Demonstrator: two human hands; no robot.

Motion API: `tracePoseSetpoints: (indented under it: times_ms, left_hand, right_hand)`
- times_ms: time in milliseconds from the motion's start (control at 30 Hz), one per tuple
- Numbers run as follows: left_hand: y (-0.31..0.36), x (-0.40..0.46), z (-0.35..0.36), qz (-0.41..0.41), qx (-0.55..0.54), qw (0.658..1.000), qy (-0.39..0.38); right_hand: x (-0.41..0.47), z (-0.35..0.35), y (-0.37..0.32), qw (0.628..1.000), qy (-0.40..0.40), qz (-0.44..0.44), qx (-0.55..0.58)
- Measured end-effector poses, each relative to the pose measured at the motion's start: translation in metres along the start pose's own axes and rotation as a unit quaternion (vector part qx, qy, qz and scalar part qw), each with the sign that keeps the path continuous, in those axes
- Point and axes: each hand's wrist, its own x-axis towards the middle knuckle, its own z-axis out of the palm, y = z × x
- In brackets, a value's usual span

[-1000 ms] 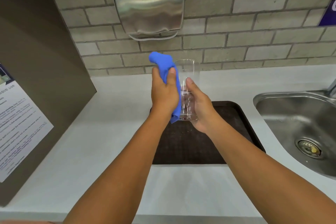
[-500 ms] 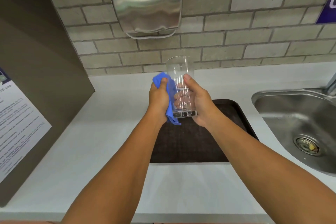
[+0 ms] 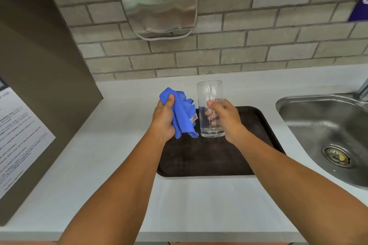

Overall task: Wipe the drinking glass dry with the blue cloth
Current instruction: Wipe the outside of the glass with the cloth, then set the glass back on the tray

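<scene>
A clear drinking glass (image 3: 209, 93) stands upright above the dark tray (image 3: 211, 157), gripped around its lower half by my right hand (image 3: 227, 119). Whether its base touches the tray I cannot tell. The blue cloth (image 3: 182, 113) is bunched up in my left hand (image 3: 164, 119), just left of the glass. A narrow gap separates cloth and glass. A small white and red label hangs from the cloth's right edge.
The tray lies on a white counter (image 3: 103, 175). A steel sink (image 3: 328, 139) with a drain is at the right. A metal hand dryer (image 3: 159, 4) hangs on the brick wall behind. A brown panel (image 3: 39, 77) with a printed notice stands at the left.
My left hand has pulled the cloth off the glass and away to the left. My right hand has lowered the glass toward the tray.
</scene>
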Motion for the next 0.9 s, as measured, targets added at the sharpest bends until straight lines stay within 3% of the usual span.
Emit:
tracePoseSetpoints:
  times_ms: [333,900]
  left_hand:
    - [-0.02,0.003,-0.02,-0.012,0.005,1.0,-0.022]
    - [-0.042,0.011,-0.029,-0.041,-0.011,0.999,0.005]
  right_hand:
    - [0.024,-0.02,0.055,0.984,0.065,0.003,-0.164]
    - [0.034,-0.021,0.066,0.983,0.066,-0.04,-0.166]
